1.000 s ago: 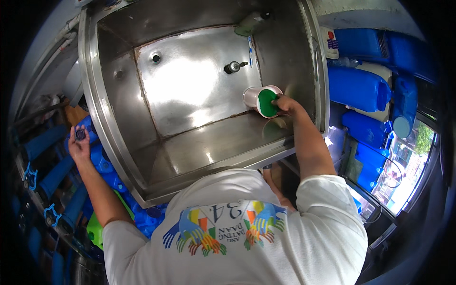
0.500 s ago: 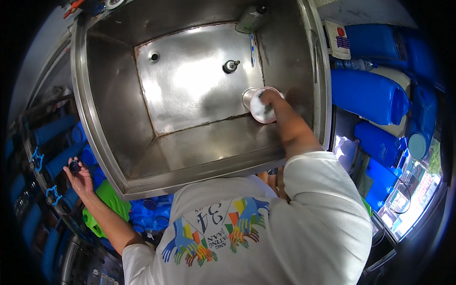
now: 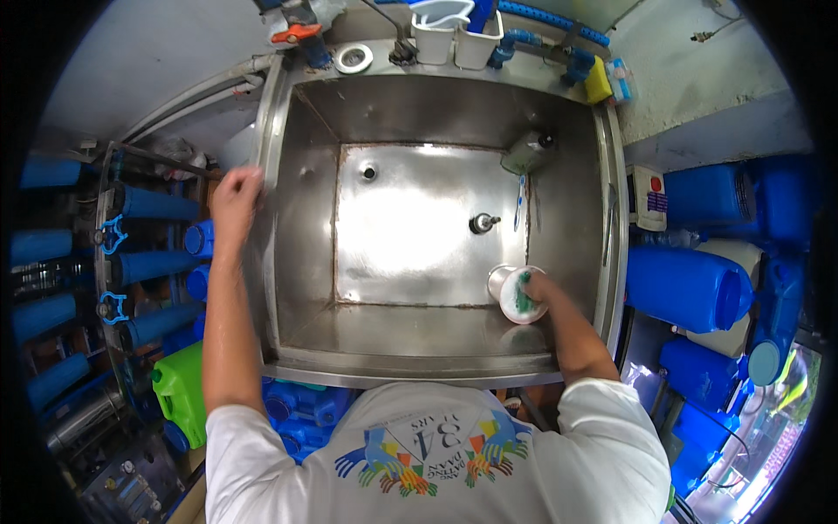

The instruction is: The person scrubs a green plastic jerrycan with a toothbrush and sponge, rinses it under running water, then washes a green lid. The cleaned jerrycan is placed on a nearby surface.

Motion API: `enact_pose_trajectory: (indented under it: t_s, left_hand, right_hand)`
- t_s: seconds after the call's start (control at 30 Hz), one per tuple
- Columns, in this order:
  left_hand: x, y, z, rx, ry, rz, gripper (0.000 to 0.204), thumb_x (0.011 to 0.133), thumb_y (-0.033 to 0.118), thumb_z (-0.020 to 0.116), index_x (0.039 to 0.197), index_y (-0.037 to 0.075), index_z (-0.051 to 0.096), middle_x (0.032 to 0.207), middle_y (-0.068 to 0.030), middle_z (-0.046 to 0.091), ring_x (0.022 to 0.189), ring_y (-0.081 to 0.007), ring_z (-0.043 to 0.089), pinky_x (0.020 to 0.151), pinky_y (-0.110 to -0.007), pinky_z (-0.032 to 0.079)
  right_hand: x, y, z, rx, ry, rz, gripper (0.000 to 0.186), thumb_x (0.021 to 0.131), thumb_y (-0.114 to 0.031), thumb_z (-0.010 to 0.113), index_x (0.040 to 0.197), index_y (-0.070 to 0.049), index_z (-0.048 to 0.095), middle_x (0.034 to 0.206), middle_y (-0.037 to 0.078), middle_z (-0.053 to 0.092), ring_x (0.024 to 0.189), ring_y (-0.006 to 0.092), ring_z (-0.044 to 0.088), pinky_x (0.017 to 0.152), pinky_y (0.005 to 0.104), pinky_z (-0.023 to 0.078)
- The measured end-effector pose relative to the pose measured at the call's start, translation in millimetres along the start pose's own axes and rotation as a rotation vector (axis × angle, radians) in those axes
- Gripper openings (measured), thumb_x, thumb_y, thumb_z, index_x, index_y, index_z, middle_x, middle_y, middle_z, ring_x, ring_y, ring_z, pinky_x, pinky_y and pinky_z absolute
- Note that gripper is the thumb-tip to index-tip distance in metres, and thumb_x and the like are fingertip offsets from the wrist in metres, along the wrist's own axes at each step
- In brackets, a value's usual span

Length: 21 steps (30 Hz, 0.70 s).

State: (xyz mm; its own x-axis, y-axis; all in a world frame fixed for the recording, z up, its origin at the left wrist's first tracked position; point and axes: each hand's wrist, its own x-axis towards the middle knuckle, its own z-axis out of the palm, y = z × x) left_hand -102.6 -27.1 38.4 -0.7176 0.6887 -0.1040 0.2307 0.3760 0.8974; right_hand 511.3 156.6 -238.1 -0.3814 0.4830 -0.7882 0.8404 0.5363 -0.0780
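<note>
In a deep stainless steel sink [image 3: 305, 253], my right hand [image 3: 542, 289] is closed on a green scouring pad [image 3: 525, 294], over the foam-filled mouth of a white tub [image 3: 501, 281]. The tub sits near the sink's front right corner, tilted, with suds inside. At the left rim, my left hand [image 3: 236, 194] is raised with curled fingers, slightly blurred; whatever it holds is hidden. On the sink floor are a dark metal fitting [image 3: 482, 224] and a blue-and-white toothbrush [image 3: 520, 203]. A greenish bottle [image 3: 526, 155] leans in the far right corner.
White bins [image 3: 434, 44], a yellow sponge [image 3: 598, 81] and a white ring [image 3: 353, 58] line the back ledge. Blue jugs [image 3: 681, 281] are stacked on the right. Blue cylinders [image 3: 157, 266] and a green jug [image 3: 182, 393] stand on the left. A drain hole [image 3: 370, 173] pierces the sink floor.
My left hand has come up and inward to the sink's left rim; the dark round cap it held is no longer visible. The green pad shows more plainly at my right hand. The view has shifted.
</note>
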Motion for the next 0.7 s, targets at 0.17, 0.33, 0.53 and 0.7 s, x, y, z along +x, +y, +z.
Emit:
enact_pose_trajectory:
  t_s: [0.17,0.33,0.53,0.7]
  left_hand:
    - [103,59,49,0.572,0.321,0.656,0.039,0.085,0.036,0.075,0.112,0.01,0.065,0.124,-0.0101,0.064,0.108,-0.0314,0.064,0.089,-0.042,0.051]
    - [170,108,68,0.867,0.373,0.51,0.051,0.084,0.054,0.07,0.114,0.012,0.067,0.119,-0.0106,0.067,0.107,-0.0335,0.065,0.086,-0.046,0.052]
    - [222,87,81,0.677,0.231,0.342,0.046,0.091,0.052,0.063,0.093,0.006,0.068,0.087,-0.014,0.07,0.083,-0.0326,0.069,0.07,-0.045,0.054]
    - [180,27,128,-0.276,-0.157,-0.013,0.05,0.099,0.054,0.052,0.085,0.008,0.065,0.077,-0.0042,0.065,0.063,-0.0134,0.06,0.055,-0.029,0.046]
  right_hand:
    - [-86,-25,-73,0.581,-0.174,0.31,0.029,0.088,-0.019,0.061,0.106,0.002,0.069,0.101,0.023,0.071,0.082,0.027,0.072,0.067,0.0393,0.056]
    - [-134,-44,-94,0.772,0.087,0.313,0.036,0.088,-0.011,0.061,0.122,0.002,0.06,0.107,0.019,0.069,0.089,0.0186,0.069,0.071,0.0363,0.055]
    - [-119,-130,-120,1.311,0.397,-0.093,0.047,0.087,-0.008,0.065,0.132,0.0,0.053,0.109,0.01,0.068,0.089,0.0169,0.068,0.07,0.031,0.056]
    - [-85,-232,-187,1.607,0.443,-0.212,0.049,0.091,-0.008,0.065,0.137,-0.003,0.048,0.118,0.01,0.064,0.097,0.0194,0.066,0.077,0.0338,0.059]
